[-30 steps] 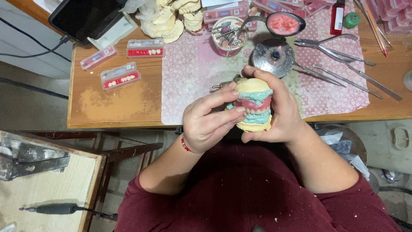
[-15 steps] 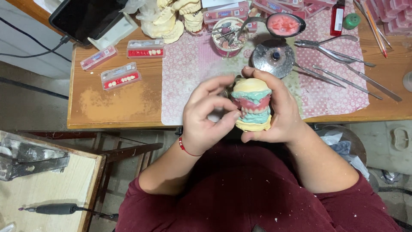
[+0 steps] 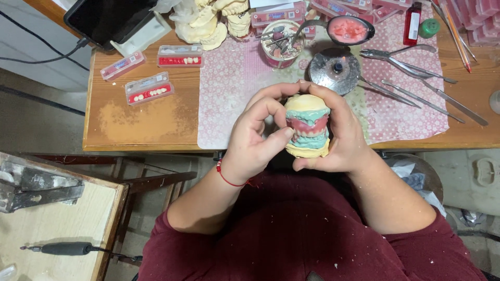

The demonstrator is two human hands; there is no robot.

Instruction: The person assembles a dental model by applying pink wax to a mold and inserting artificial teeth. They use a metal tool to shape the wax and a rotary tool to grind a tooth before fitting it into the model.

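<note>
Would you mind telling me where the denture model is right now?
In the head view, the denture model sits at centre, held between the left hand and right hand, just before the table edge.

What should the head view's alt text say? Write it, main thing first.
Both hands, left hand and right hand, hold a stacked dental model with pink gums above a wooden table bearing metal instruments and tooth trays.

Left of the pink patterned cloth [image 3: 234, 88] on the worktop [image 3: 140, 125] lie three clear flat tooth-card boxes [image 3: 149, 88] with red inserts. Beyond them leans a dark-screened tablet [image 3: 107, 18]. More red-and-clear boxes [image 3: 278, 15] stack at the cloth's far edge.
</note>
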